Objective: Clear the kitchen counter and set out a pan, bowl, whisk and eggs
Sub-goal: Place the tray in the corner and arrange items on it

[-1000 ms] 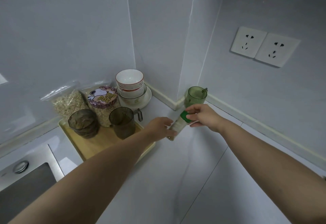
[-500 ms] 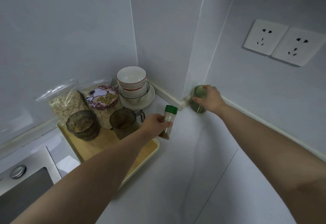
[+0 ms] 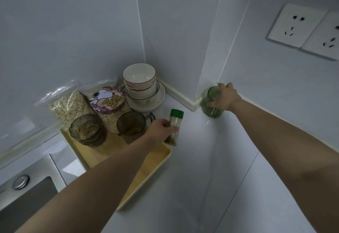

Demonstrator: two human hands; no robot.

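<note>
Gripping translucent green cup (image 3: 211, 110), cylindrical jar (image 3: 176, 120)

Your tray (image 3: 146, 183) lies left on the bench (image 3: 201, 177), two mugs (image 3: 88, 130) on it, oat bags (image 3: 67, 104) behind. Stacked bowls (image 3: 139, 78) sit in the corner; spice jar (image 3: 175, 122) beside the tray, tumbler (image 3: 212, 112) farther right.

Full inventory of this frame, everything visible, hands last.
spice jar: 1, green lid, at tray's right corner
green cup: 1, translucent green, counter by wall corner
bowls: at least 3, white, stacked on plate
plate: 1, white, back corner
oat bags: 2, clear, behind tray
brown cups: 2, smoky brown, on tray
tray: 1, pale yellow, left counter
sockets: 2, white, right wall
left hand: 1, grips spice jar
right hand: 1, grips green cup
</note>
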